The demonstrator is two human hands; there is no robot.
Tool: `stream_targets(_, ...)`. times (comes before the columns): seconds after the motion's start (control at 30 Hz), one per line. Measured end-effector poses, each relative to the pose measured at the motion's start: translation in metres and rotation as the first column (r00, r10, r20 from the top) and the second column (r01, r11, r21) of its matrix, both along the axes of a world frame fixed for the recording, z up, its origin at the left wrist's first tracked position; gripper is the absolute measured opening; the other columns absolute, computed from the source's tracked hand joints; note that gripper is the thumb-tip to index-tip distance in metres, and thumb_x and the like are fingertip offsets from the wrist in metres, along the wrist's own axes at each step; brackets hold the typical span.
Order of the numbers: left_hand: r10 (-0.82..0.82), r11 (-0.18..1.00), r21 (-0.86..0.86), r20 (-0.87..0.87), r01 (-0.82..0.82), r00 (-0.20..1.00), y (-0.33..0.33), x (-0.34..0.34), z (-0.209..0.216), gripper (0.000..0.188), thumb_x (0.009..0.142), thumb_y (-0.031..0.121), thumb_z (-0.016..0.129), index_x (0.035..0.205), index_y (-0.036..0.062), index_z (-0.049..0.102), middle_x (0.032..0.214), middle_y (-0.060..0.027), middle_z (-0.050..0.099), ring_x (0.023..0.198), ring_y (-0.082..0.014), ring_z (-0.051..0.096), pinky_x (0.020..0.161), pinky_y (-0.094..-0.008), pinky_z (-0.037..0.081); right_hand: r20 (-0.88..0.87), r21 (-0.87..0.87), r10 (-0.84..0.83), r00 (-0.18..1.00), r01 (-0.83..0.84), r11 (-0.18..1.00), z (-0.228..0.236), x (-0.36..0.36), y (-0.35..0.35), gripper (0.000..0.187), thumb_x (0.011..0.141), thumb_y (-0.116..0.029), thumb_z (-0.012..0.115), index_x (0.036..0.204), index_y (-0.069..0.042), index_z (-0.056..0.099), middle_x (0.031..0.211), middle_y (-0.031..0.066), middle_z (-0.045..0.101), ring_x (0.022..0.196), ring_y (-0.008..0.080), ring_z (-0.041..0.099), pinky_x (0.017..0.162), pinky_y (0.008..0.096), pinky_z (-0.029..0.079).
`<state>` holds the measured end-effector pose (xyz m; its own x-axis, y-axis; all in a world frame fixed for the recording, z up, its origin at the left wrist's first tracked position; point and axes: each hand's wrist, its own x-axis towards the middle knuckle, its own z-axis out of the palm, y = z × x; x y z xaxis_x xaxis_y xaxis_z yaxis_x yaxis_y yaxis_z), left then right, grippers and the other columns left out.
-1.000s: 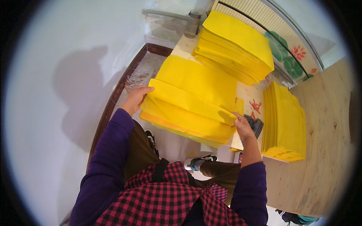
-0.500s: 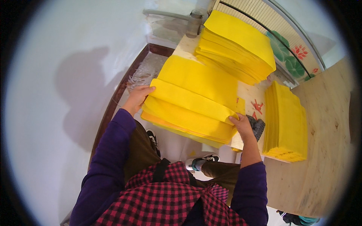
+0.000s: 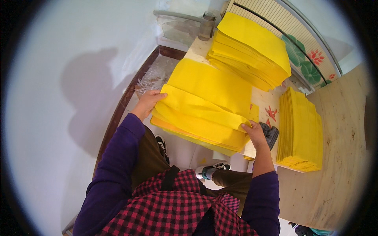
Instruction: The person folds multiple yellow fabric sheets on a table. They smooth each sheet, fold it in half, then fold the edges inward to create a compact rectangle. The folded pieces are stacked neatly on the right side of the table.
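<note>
A yellow fabric sheet (image 3: 197,107) lies over a pile of like sheets at the table's near end, its near part lifted in a loose fold. My left hand (image 3: 149,101) pinches the fold's left corner between thumb and fingers. At the right corner, my right hand (image 3: 254,131) grips the same fold with the thumb on top. Below the fold, the near edges of the yellow pile (image 3: 197,142) overhang the table's front. The fingertips under the cloth are hidden.
A tall stack of yellow sheets (image 3: 252,49) stands behind, beside a clear jar (image 3: 206,26). Another yellow stack (image 3: 301,131) is at the right. Red strips (image 3: 271,113) and a dark grey knitted cloth (image 3: 269,134) lie between. Clear plastic (image 3: 155,76) sits on the floor by the left wall.
The fold between my hands has gone from a flat, straight band to a slacker, creased shape. Both hands keep their grip; the whole view has shifted slightly.
</note>
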<state>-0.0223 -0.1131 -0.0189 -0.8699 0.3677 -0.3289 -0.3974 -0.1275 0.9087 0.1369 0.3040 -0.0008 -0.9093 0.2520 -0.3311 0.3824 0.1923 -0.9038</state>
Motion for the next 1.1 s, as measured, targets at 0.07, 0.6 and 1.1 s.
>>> stream_targets(0.07,-0.042,0.999,0.014,-0.017,0.043,0.999,-0.001,-0.001,-0.001,0.021,0.089,0.013,0.064,0.103,-0.0021,0.066,0.098,-0.0094,0.070,0.083,-0.0150,0.068,0.076,-0.0284,0.054,-0.007,0.010,0.006,1.000,-0.006,1.000,0.000,0.000,-0.001,0.031,0.087,-0.014,0.068,0.116,-0.002,0.066,0.097,-0.0001,0.068,0.081,0.0081,0.060,0.069,0.0219,0.046)
stream_targets(0.6,-0.055,0.998,0.005,-0.024,0.055,0.998,0.000,0.001,0.003,0.024,0.086,0.007,0.065,0.108,-0.0032,0.065,0.099,-0.0084,0.070,0.085,-0.0154,0.067,0.078,-0.0276,0.052,-0.085,-0.103,0.109,0.990,-0.118,0.988,0.011,0.001,0.002,0.036,0.083,-0.033,0.072,0.104,-0.003,0.071,0.110,0.0042,0.067,0.112,0.0169,0.054,0.103,0.0306,0.034)
stream_targets(1.1,-0.063,0.998,0.029,-0.032,0.064,0.997,0.001,0.003,0.004,0.025,0.087,0.009,0.064,0.109,-0.0022,0.064,0.102,-0.0082,0.069,0.087,-0.0148,0.067,0.081,-0.0279,0.052,0.014,0.039,0.228,0.974,-0.228,0.973,0.027,0.001,-0.001,0.039,0.080,-0.011,0.072,0.115,0.001,0.064,0.120,0.0094,0.062,0.116,0.0196,0.052,0.102,0.0310,0.036)
